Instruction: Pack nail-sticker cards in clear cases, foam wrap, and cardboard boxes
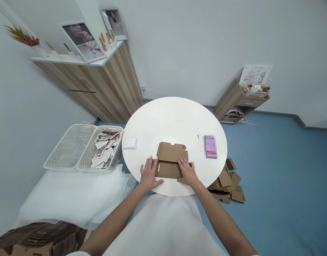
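Note:
A brown cardboard box (172, 152) lies unfolded near the front of the white oval table (174, 113), its lid flap spread away from me. At the box's left edge is my left hand (149, 174), fingers spread and extended. My right hand (188, 172) rests on the box's right side, its fingers stretched over the cardboard near the fold. A small white slot shows in the near panel. Whatever lies under the fingers is hidden.
On the table are a white packet (130, 143) at left and a blurred pink stack (210, 147) at right. White baskets (84, 147) with cards stand left. Flat cardboard pieces (228, 183) lie on the floor at right; more cardboard (37, 238) is stacked lower left.

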{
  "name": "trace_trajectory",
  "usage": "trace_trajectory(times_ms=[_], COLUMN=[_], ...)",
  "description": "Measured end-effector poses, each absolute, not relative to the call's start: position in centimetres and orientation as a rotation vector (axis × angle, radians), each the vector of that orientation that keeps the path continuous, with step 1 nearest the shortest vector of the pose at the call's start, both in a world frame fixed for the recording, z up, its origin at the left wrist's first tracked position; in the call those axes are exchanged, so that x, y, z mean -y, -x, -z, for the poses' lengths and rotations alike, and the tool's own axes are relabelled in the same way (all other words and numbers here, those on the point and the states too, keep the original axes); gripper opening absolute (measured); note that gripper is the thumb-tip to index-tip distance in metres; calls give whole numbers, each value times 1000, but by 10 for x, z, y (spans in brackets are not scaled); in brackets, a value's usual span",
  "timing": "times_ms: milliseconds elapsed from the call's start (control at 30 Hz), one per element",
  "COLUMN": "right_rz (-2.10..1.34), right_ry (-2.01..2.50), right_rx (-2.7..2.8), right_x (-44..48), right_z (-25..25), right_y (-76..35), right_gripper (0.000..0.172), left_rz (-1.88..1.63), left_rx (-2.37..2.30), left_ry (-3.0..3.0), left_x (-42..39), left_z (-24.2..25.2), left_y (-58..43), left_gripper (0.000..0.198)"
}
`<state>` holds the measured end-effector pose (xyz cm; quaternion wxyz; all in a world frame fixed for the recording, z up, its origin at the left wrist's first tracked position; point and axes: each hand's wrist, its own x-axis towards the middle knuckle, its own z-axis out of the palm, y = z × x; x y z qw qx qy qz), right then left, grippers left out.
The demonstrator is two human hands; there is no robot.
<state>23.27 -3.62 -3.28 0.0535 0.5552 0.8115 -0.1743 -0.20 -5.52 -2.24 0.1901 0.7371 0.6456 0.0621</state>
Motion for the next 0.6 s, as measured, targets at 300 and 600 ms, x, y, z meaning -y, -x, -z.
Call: trace_trajectory(times_ms=[300, 600], right_rz=[629, 815], right_ry=[-1791, -1876], right_rx=[-2366, -2351], right_x=[55, 61], right_z=[38, 40], right_y=[-215, -208], right_gripper=[111, 111], left_rz=[-640, -715], left_rx=[-1597, -1667], left_ry=[-1336, -1253], left_x=[62, 56], left_z=[65, 51], left_y=[47, 30], left_gripper=[79, 51])
